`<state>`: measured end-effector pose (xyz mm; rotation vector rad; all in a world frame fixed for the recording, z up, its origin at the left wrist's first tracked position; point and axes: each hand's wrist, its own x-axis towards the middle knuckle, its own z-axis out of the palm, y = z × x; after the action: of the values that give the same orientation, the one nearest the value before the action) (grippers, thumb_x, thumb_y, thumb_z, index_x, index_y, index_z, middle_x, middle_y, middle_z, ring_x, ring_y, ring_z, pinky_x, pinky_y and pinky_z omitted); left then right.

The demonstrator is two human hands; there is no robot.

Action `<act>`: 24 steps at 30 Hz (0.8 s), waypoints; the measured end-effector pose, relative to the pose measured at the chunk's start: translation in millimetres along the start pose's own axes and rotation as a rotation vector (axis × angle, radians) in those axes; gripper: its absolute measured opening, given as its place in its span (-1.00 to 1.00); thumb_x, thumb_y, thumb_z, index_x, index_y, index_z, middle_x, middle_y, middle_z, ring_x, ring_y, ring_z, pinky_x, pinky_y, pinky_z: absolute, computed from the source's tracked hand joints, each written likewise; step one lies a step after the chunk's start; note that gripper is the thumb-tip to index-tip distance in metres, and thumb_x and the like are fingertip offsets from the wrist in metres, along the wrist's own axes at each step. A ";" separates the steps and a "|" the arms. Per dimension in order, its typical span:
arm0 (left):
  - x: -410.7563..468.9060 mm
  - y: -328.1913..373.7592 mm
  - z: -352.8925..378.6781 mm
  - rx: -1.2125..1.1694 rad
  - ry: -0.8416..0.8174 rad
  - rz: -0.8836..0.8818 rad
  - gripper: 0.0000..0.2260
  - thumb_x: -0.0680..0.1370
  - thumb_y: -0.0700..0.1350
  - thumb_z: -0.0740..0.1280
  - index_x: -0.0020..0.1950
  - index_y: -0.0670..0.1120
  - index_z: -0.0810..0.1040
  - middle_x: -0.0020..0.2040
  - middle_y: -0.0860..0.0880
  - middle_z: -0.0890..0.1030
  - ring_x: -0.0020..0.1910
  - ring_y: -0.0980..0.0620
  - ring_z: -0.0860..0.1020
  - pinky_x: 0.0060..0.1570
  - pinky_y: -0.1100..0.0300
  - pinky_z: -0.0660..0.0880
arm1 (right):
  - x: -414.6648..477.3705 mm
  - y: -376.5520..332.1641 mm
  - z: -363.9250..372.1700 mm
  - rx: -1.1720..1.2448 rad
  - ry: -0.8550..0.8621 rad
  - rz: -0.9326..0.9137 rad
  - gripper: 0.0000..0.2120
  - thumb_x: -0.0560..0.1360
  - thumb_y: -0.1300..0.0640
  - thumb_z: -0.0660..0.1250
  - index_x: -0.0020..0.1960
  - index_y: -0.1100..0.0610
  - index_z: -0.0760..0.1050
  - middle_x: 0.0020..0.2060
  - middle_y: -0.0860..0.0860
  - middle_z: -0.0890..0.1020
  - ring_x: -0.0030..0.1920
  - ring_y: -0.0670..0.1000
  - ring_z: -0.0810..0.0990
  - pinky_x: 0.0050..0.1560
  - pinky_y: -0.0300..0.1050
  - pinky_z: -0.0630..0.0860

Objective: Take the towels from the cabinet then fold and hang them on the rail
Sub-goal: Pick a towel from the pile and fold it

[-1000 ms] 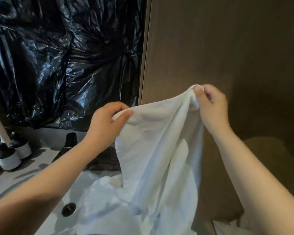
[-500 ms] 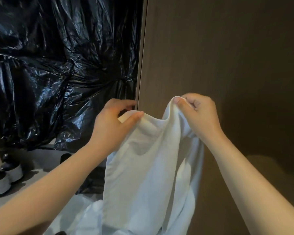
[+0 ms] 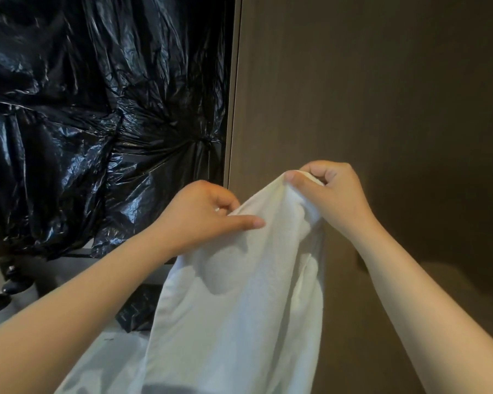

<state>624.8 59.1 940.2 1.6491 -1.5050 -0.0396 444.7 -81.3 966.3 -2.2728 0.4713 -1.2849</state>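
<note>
towel is out of the cabinet, held up before the brown panel, its body hanging loose. fold judged begun, not finished; hanging remains; no rail in view. left hand and right hand each pinch the top edge, close together, right slightly higher. black plastic covers the wall behind.
</note>
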 end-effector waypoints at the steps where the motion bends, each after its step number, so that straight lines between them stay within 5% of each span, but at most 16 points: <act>1: -0.3 -2.0 1.3 0.021 0.031 -0.004 -0.74 0.37 0.20 0.46 -0.40 0.07 0.60 -0.51 0.14 0.49 -0.47 0.25 0.44 -0.42 0.39 0.34 | -1.8 3.0 -0.3 0.001 -0.010 0.007 -0.70 0.53 0.07 0.39 -0.30 0.24 0.58 -0.38 0.10 0.59 -0.31 0.08 0.55 -0.27 -0.06 0.42; 5: 3.5 -8.8 -0.4 -0.077 0.200 -0.058 -0.61 0.52 0.06 0.38 -0.39 -0.17 0.52 -0.47 -0.08 0.47 -0.49 0.13 0.39 -0.41 0.28 0.35 | -7.9 13.2 -0.7 -0.023 -0.025 0.016 -0.69 0.49 -0.02 0.44 -0.35 0.13 0.55 -0.43 -0.04 0.55 -0.37 -0.09 0.50 -0.31 -0.16 0.38; 8: 6.4 -13.0 -4.3 -0.107 0.305 -0.106 -0.70 0.52 0.06 0.36 -0.29 -0.14 0.60 -0.34 -0.19 0.57 -0.39 -0.04 0.49 -0.29 0.13 0.45 | -19.3 23.3 0.9 -0.028 -0.086 0.064 -0.61 0.47 -0.07 0.45 -0.39 0.14 0.48 -0.50 -0.10 0.47 -0.45 -0.15 0.42 -0.39 -0.27 0.33; 12: 7.2 -21.9 -4.1 0.019 0.394 -0.122 -0.67 0.50 0.08 0.28 -0.30 -0.14 0.60 -0.35 -0.14 0.56 -0.31 0.02 0.50 -0.35 0.17 0.36 | -40.1 39.4 3.8 -0.037 -0.152 0.109 -0.58 0.48 -0.09 0.42 -0.40 0.14 0.45 -0.55 -0.14 0.41 -0.51 -0.16 0.36 -0.44 -0.35 0.26; 17: 2.4 -31.8 0.3 0.080 0.414 -0.153 -0.66 0.47 0.14 0.23 -0.35 -0.06 0.57 -0.43 -0.01 0.53 -0.40 0.05 0.50 -0.39 0.17 0.37 | -57.8 52.9 2.4 -0.062 -0.215 0.195 -0.61 0.49 -0.11 0.39 -0.36 0.13 0.50 -0.49 -0.06 0.49 -0.44 -0.10 0.45 -0.38 -0.21 0.40; 21: 7.1 -36.9 -1.1 0.109 0.471 -0.164 -0.66 0.52 0.09 0.27 -0.39 -0.06 0.50 -0.47 0.02 0.48 -0.44 0.09 0.46 -0.43 0.21 0.29 | -64.8 47.9 3.8 -0.294 -0.275 0.204 -0.65 0.53 -0.18 0.31 -0.31 0.03 0.49 -0.42 -0.04 0.57 -0.36 0.01 0.55 -0.30 -0.01 0.53; 24: 9.8 -41.3 -3.1 0.179 0.471 -0.171 -0.63 0.55 0.08 0.26 -0.39 -0.08 0.51 -0.45 -0.05 0.51 -0.42 0.02 0.49 -0.42 0.19 0.31 | -66.3 40.7 8.2 -0.620 -0.265 0.081 -0.70 0.61 -0.18 0.11 -0.22 -0.06 0.32 -0.41 -0.09 0.49 -0.40 -0.08 0.48 -0.42 -0.14 0.34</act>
<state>661.8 47.9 922.3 1.7721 -1.0319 0.3756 416.3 -78.8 893.4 -2.8340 0.9550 -0.8491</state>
